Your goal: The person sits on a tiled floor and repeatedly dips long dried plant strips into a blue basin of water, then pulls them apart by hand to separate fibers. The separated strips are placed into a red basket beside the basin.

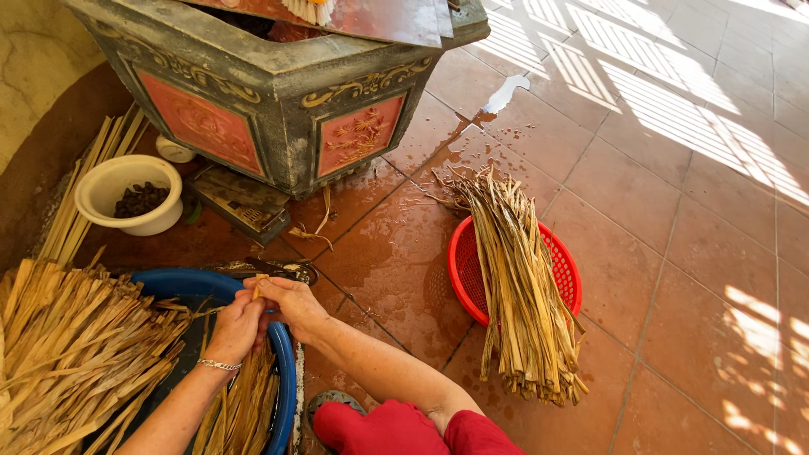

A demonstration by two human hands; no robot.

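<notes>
Two hands meet at lower left over one blue basin (pixel 282 362). Left hand (pixel 234 327) and right hand (pixel 291 305) both pinch one dry leaf strip (pixel 259 285) between closed fingers, above the basin rim. One pile of dry leaves (pixel 72 345) lies far left. One red basket (pixel 468 274) at centre carries one bundle (pixel 522 286). One white bowl (pixel 131 195) sits upper left.

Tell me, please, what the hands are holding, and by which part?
Both hands, left and right, pinch a thin dried leaf strip at its end, above the blue tub.
</notes>
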